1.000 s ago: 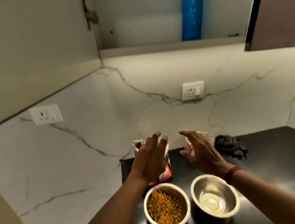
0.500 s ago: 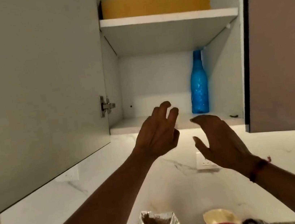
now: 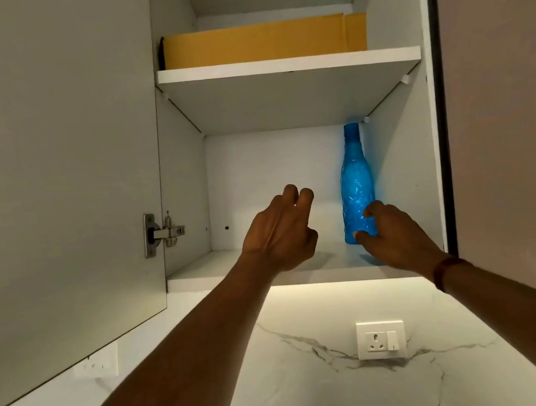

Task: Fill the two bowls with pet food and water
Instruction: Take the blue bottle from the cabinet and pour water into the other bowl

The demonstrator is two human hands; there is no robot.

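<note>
One head-worn view, tilted up from below.
The camera faces the open wall cabinet (image 3: 184,180) from near, just under its lower shelf (image 3: 208,275); the marble wall (image 3: 321,395) fills the bottom edge.
</note>
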